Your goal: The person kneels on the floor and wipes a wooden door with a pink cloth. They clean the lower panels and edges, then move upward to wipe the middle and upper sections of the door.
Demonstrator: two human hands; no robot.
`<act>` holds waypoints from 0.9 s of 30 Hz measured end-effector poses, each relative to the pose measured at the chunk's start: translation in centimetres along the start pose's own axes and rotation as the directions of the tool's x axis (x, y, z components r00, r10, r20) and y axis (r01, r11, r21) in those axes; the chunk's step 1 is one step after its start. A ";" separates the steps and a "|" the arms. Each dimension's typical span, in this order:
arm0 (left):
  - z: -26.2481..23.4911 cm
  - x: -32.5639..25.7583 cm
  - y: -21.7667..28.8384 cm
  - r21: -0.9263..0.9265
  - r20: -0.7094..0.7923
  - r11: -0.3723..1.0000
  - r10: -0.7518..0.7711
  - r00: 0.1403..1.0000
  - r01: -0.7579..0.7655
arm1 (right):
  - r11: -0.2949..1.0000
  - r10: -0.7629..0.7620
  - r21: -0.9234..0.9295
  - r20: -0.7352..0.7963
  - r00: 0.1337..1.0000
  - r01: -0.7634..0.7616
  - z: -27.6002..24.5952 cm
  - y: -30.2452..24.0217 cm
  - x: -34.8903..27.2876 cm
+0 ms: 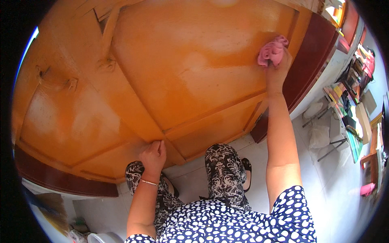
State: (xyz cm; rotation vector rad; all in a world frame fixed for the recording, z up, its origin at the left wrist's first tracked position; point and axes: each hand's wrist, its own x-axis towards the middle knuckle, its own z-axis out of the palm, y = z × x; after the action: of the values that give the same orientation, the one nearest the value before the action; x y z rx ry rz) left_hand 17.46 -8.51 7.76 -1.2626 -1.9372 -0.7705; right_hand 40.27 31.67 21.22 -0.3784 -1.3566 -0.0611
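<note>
My right hand (281, 72) is closed on a bunched pink cloth (272, 52) and presses it against an orange-brown wooden door (194, 81) near its upper right panel edge. That arm is stretched far forward. My left hand (152, 155) is curled into a fist, with no object showing in it, low by the door's middle rail and just above my left knee. A thin bracelet circles the left wrist. Glossy reflections cover the door panels.
A dark red door frame (310, 60) edges the door on both sides. To the right, a table (353, 141) bears piled items, with a white bag (319, 135) beside it. At lower left are a broom (52, 208) and a pale bucket (106, 238). The floor has light tiles (188, 169).
</note>
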 end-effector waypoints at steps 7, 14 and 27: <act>0.5 0.4 0.0 0.028 -0.038 0.999 0.035 0.999 -0.034 | 0.874 0.418 0.240 0.070 0.905 -0.423 1.1 0.6 -3.2; 0.6 0.0 -0.6 0.017 -0.064 0.999 0.033 0.997 -0.032 | 0.416 0.477 0.791 0.231 0.848 -0.449 3.8 -15.5 -6.8; 0.0 0.8 0.4 -0.020 -0.021 0.998 0.052 0.998 -0.052 | 0.849 -0.527 0.212 0.274 0.805 0.484 4.1 -24.7 -3.9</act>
State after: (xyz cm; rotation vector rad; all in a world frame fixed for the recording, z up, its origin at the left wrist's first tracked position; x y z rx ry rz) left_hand 17.57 -7.91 8.46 -1.3078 -1.8770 -0.7762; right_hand 29.10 9.03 23.84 0.1080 -1.7524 -0.3677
